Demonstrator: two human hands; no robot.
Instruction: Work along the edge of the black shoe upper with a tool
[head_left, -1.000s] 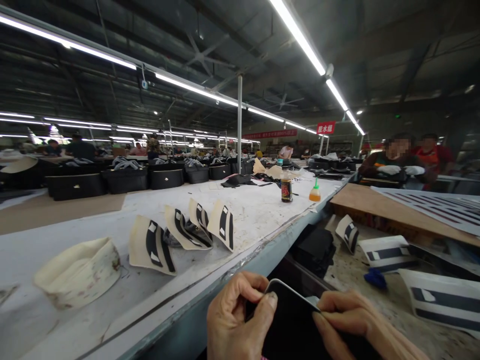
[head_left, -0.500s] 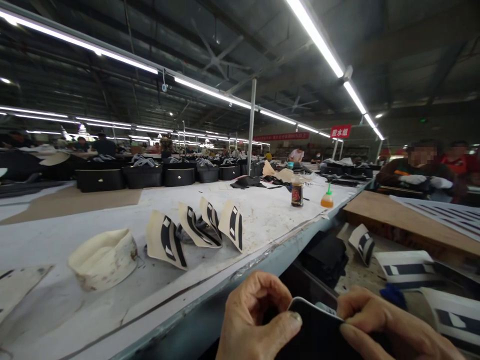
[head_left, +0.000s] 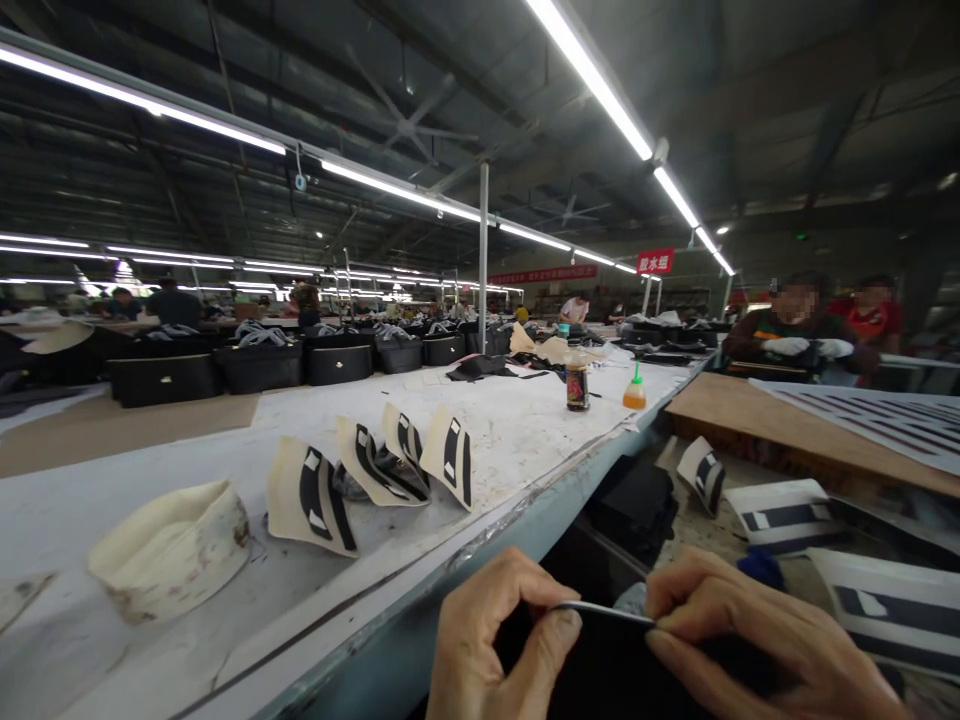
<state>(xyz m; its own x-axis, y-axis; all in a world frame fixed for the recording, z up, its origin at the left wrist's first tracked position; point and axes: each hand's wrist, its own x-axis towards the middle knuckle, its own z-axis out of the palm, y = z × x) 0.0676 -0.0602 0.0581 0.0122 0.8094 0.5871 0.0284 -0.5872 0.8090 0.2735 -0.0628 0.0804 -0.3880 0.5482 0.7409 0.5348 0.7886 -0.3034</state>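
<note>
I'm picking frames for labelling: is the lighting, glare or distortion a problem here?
Head view: ceiling tube lights blow out white; wide-angle lens bends the table edge; left hand and right hand are evenly lit, cut off at the bottom.

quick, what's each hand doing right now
Left hand: closed, pinching the edge of the black piece between thumb and fingers.
Right hand: closed on the same black piece, fingertips at its edge.

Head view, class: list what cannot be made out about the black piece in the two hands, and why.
- Black piece: its lower part is cut off by the bottom edge.
- Its sides: hidden under the left hand and the right hand, so the full outline is unknown.
- Grip: fingertips curl behind the piece, unseen.
- Red sign: lettering too small to read.
</note>
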